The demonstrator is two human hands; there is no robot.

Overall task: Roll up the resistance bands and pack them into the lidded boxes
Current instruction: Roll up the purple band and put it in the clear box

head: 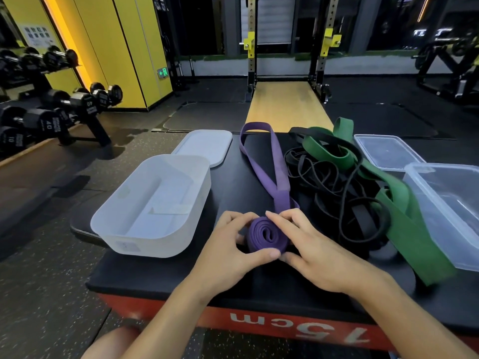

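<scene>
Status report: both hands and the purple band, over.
Both hands, left and right, pinch purple band, half rolled. White box open. Black bands tangled alongside.

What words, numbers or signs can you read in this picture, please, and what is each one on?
"15cm": white print, upside down, on the red front of the black-topped platform.
"40": on a black hex dumbbell on the rack.
"10": on a lower black dumbbell.
Green exit sign on the yellow wall: arrow visible, characters too blurred.
White wall poster: too small to read.
</scene>
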